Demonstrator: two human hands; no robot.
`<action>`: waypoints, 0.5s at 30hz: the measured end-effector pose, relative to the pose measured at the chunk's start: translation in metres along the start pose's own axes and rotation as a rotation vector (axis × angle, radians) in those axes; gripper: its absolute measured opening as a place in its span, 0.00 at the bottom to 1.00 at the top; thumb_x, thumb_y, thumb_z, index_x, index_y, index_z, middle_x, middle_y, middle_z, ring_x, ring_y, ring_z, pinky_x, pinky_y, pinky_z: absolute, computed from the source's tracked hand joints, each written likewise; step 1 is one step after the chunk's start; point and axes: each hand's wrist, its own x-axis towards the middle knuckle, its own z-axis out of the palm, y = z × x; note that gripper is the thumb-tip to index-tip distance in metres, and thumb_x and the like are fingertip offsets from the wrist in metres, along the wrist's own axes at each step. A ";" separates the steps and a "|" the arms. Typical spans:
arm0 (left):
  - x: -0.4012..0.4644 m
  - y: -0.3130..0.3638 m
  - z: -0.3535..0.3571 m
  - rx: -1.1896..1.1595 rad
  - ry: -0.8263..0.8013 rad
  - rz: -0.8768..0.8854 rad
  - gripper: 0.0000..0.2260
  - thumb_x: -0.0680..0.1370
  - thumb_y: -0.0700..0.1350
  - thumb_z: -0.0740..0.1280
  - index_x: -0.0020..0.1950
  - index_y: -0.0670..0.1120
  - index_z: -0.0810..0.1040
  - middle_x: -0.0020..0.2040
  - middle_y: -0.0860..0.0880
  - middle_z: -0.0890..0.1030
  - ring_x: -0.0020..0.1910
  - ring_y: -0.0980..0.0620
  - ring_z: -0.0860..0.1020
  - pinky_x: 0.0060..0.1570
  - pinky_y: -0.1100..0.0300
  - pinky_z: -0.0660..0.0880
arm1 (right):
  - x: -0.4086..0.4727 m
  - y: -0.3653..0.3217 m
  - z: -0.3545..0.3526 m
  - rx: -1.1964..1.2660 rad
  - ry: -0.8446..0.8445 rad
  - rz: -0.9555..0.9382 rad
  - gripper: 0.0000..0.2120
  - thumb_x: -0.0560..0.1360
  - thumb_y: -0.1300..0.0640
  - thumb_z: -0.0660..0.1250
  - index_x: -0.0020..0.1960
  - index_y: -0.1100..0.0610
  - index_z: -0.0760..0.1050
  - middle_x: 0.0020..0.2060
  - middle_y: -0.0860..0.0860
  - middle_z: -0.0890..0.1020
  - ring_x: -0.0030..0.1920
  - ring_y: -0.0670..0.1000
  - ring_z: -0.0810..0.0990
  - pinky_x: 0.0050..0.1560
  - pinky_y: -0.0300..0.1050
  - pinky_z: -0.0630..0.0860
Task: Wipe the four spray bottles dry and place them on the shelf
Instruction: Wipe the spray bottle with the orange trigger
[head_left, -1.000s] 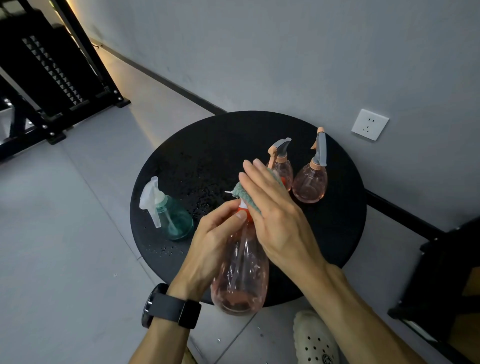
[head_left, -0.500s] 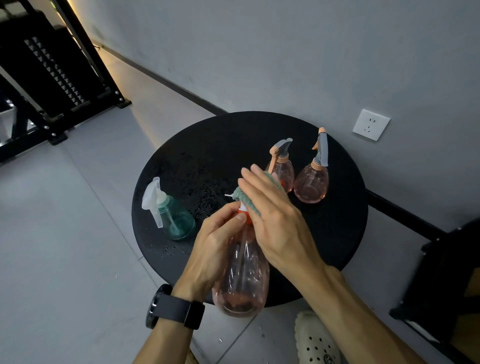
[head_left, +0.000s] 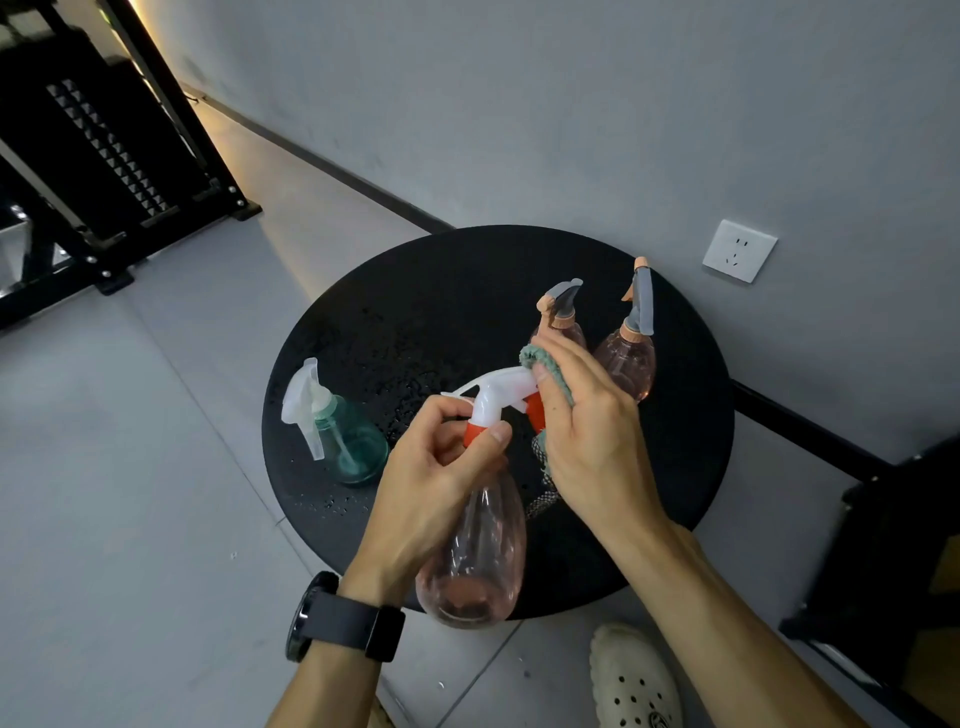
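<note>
My left hand (head_left: 436, 483) grips the neck of a clear pink spray bottle (head_left: 475, 561) with a white and red trigger head, held over the near edge of the round black table (head_left: 415, 301). My right hand (head_left: 587, 426) holds a teal cloth (head_left: 545, 364) against the back of that trigger head. A teal bottle (head_left: 348, 441) with a white head stands at the table's left. Two pink bottles with grey triggers stand at the back right: one (head_left: 563, 312) is partly hidden behind my right hand, the other (head_left: 628, 358) is beside it.
Water droplets speckle the table top. A grey wall with a white socket (head_left: 739, 251) runs behind the table. A black metal rack (head_left: 104, 156) stands at the far left, dark furniture (head_left: 893, 545) at the right. A white clog (head_left: 631, 675) shows on the floor below.
The right hand with the cloth has slid back off the top of the trigger head, and the white head now shows. The left hand's grip sits at the neck.
</note>
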 end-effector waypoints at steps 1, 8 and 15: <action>0.000 0.001 0.000 0.001 -0.002 -0.004 0.05 0.78 0.46 0.71 0.48 0.49 0.77 0.42 0.47 0.86 0.44 0.46 0.85 0.52 0.52 0.79 | 0.001 -0.001 0.000 0.023 0.005 0.017 0.17 0.81 0.60 0.59 0.69 0.60 0.72 0.66 0.51 0.76 0.68 0.45 0.72 0.66 0.35 0.69; 0.003 0.002 0.003 -0.091 0.081 -0.070 0.06 0.82 0.45 0.65 0.53 0.42 0.74 0.49 0.47 0.87 0.47 0.46 0.86 0.61 0.38 0.76 | -0.001 -0.007 -0.001 0.103 -0.052 0.035 0.18 0.81 0.60 0.60 0.71 0.58 0.70 0.69 0.49 0.73 0.69 0.39 0.66 0.64 0.25 0.64; 0.007 0.006 -0.003 -0.254 0.189 -0.115 0.10 0.82 0.45 0.63 0.56 0.37 0.73 0.52 0.39 0.85 0.47 0.42 0.85 0.58 0.40 0.79 | -0.009 -0.010 0.008 0.138 -0.128 0.051 0.18 0.81 0.59 0.60 0.71 0.58 0.70 0.69 0.49 0.73 0.69 0.38 0.66 0.63 0.23 0.62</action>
